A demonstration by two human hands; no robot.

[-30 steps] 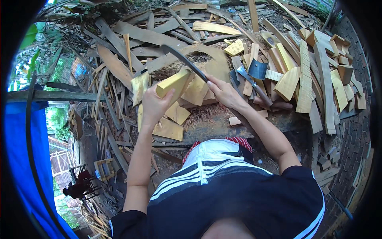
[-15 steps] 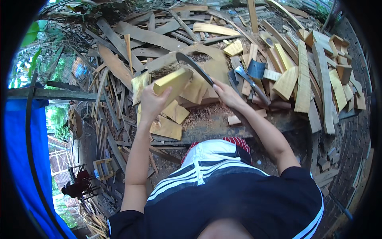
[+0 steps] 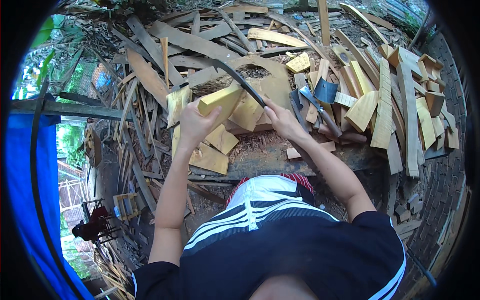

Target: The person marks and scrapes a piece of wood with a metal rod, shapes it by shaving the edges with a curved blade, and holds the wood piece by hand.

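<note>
My left hand [image 3: 194, 124] is wrapped around the near end of a squared yellow wood block [image 3: 225, 101], which it holds tilted over the work spot. The fingers of my right hand [image 3: 284, 120] are closed round the grip of a machete. Its dark, curved blade [image 3: 237, 77] slants up and left past the block's far end; I cannot tell whether the two touch. Behind the block sits a broad, hollowed wooden stump [image 3: 277, 82]. Several yellow wood offcuts [image 3: 209, 159] lie below and beside my left hand.
To the right of my right hand lie a handled metal tool [image 3: 322, 111] and a dark curved blade [image 3: 326, 91] among cut wood pieces [image 3: 384, 110]. Weathered planks [image 3: 195, 46] heap up at the back. A blue tarp [image 3: 32, 190] hangs at left. Wood chips [image 3: 257, 142] litter the front.
The machete blade has shifted slightly up and left, across the block's far end. My left hand keeps its grip on the block. The whole view has moved a little.
</note>
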